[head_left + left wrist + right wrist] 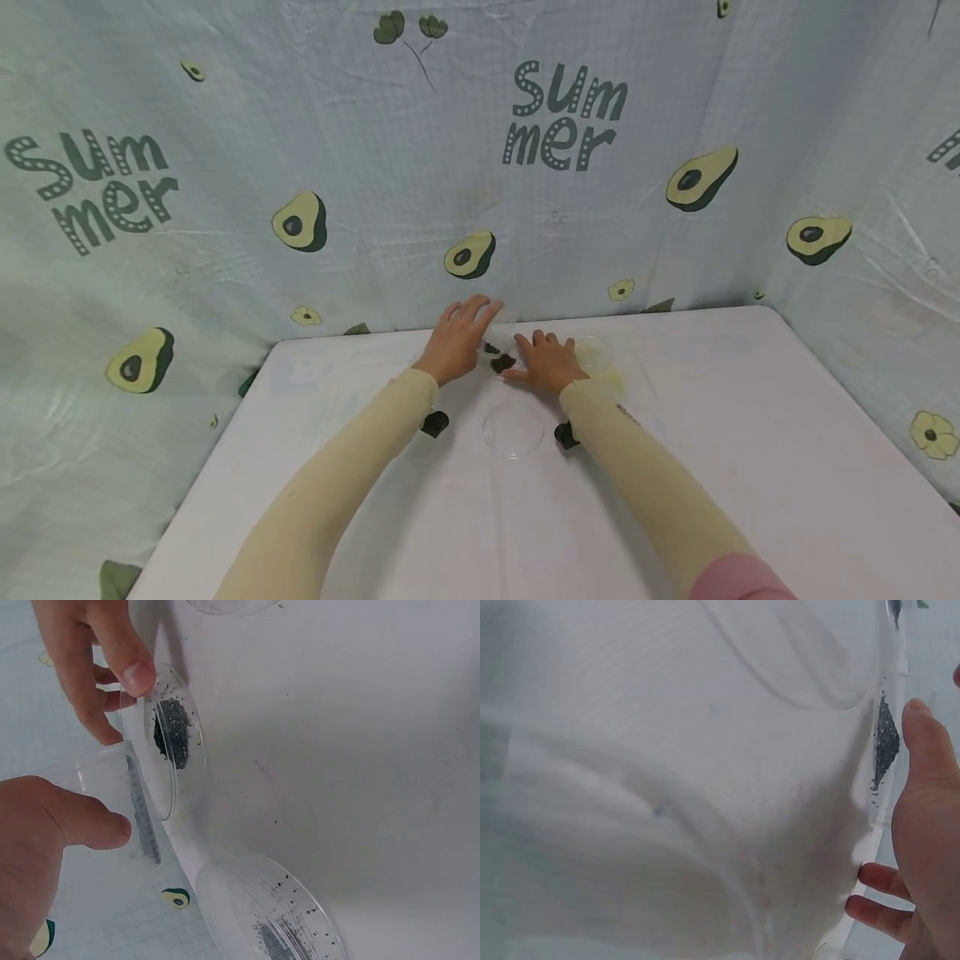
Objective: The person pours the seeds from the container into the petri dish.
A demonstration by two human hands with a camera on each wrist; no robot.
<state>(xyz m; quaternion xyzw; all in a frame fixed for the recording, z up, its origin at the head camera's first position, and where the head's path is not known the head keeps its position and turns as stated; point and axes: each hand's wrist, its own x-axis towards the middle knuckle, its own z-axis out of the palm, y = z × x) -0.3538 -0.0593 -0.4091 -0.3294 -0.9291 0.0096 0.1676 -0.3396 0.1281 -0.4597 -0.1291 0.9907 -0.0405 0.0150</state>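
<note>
My left hand holds up a clear plastic piece with dark grains along its straight lower edge; I cannot tell its kind. The thumb lies close to that edge. Just right of it, a clear petri dish bears a heap of black grains. My right hand grips this dish's right side, its thumb by the near rim and fingers on the far side. Two of its fingers rest low at the table in the right wrist view.
A clear round dish lies in front, between the forearms. Another is right of my right hand. A dish with black grains stands to the left, hidden in the head view. The white table ends at a printed cloth.
</note>
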